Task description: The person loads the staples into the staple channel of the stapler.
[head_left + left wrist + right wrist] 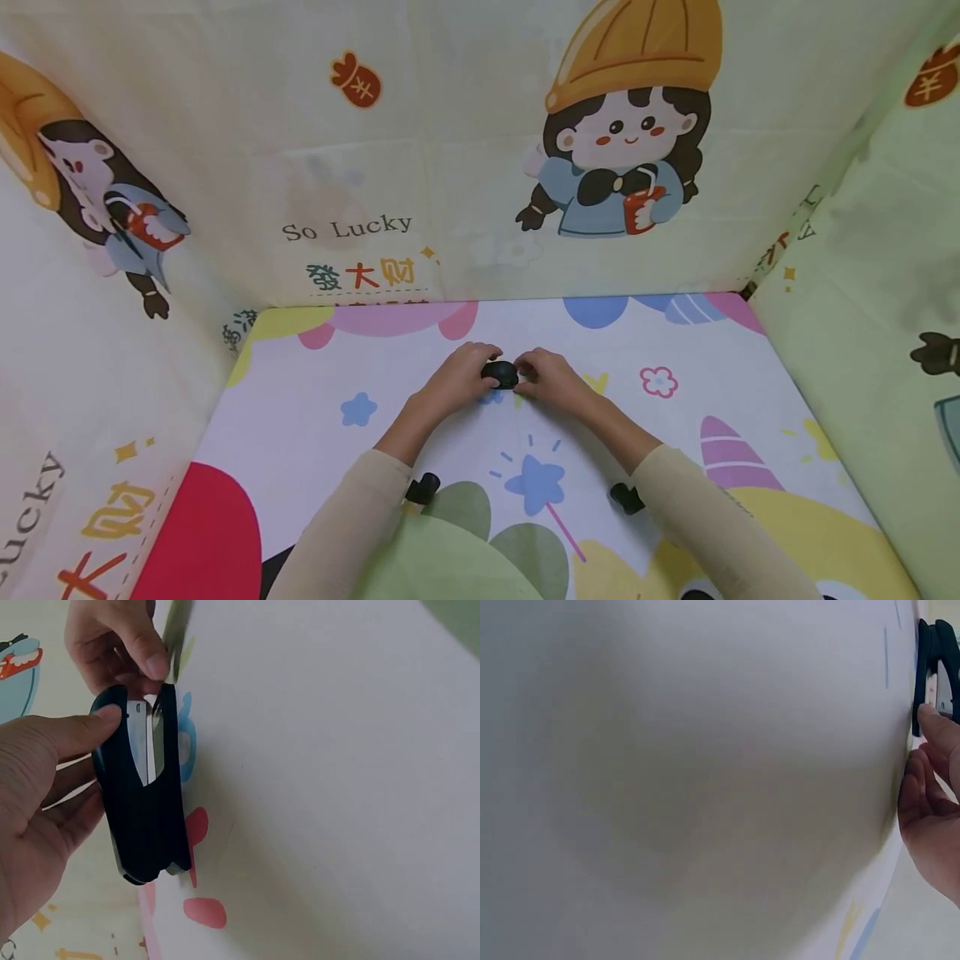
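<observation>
A black stapler (501, 375) is held over the patterned tabletop, between my two hands. My left hand (465, 373) grips it from the side; in the left wrist view the thumb lies on one arm of the stapler (142, 817) and the fingers curl behind. The stapler's arms stand apart at the front end, showing metal inside. At that end my right hand (555, 379) has its thumb and curled fingers on the tip. In the right wrist view, the right thumb (937, 724) touches the end of one arm. Whether those fingers also hold something small is hidden.
A white table mat (300, 450) with coloured cartoon prints covers the table. Cloth walls (465, 183) with printed figures and lettering enclose it at the back and both sides. Small black devices (423, 489) sit by each wrist.
</observation>
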Tool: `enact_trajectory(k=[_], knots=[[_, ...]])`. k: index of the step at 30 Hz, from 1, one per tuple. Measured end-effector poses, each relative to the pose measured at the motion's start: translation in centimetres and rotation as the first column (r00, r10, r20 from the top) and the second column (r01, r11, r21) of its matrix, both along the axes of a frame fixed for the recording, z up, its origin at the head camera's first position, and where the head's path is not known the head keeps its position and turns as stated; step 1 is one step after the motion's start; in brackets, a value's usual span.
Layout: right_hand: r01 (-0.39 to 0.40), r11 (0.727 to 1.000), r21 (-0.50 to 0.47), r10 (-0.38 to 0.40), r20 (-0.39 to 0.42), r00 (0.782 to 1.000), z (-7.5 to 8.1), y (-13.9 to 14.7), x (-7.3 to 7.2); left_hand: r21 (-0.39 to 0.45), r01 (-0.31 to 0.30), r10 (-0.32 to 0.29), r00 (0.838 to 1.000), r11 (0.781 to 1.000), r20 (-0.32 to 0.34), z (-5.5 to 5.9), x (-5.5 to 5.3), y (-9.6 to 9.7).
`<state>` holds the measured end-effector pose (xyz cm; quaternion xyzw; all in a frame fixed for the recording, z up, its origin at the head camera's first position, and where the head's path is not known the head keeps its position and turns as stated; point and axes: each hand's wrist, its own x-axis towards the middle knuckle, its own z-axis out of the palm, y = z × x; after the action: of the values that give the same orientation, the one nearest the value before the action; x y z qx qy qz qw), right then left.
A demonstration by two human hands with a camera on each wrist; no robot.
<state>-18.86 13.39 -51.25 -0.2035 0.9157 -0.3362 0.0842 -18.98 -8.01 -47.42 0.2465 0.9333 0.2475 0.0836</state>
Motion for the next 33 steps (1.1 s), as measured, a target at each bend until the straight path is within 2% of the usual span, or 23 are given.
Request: enact_trajectory(k=[7,13,17,21,23,27,30,31,33], knots=[[0.008,1.0,-0.012,-0.008,-0.071,0.997,0.7,1.8,0.8,-0.022,-0.031,0.031,0.999,0.999,-0.013,1.3,0.8,-1.3],[0.059,0.998,-0.019,-0.061,-0.118,0.991,2.1,3.7,1.6,-0.08,-0.061,0.053,0.993,0.995,-0.107,2.5,1.3,-2.8],[0.092,0.996,0.007,-0.089,-0.197,0.976,3.2,5.3,1.7,-0.108,-0.085,0.065,0.983,0.99,-0.172,3.2,1.3,-4.0],[0.117,0.992,0.053,-0.096,-0.3,0.949,4.5,7.0,1.9,-0.109,-0.107,0.08,0.971,0.988,-0.227,3.9,1.4,-5.3],[0.131,0.988,0.078,-0.094,-0.364,0.927,5.0,7.9,1.9,-0.118,-0.121,0.088,0.962,0.986,-0.258,4.2,1.5,-5.9],[0.151,0.981,0.124,-0.068,-0.508,0.859,5.6,9.3,2.0,-0.159,-0.156,0.098,0.942,0.975,-0.321,4.4,1.6,-7.1],[0.176,0.968,0.177,-0.043,-0.575,0.817,6.0,10.1,2.1,-0.185,-0.181,0.113,0.937,0.966,-0.33,4.3,1.6,-7.9],[0.189,0.961,0.201,-0.039,-0.58,0.813,6.1,10.3,2.3,-0.194,-0.187,0.117,0.938,0.963,-0.325,4.2,1.7,-8.2],[0.221,0.941,0.257,-0.039,-0.565,0.824,6.3,10.7,2.6,-0.212,-0.196,0.126,0.944,0.957,-0.304,3.9,1.8,-8.6]])
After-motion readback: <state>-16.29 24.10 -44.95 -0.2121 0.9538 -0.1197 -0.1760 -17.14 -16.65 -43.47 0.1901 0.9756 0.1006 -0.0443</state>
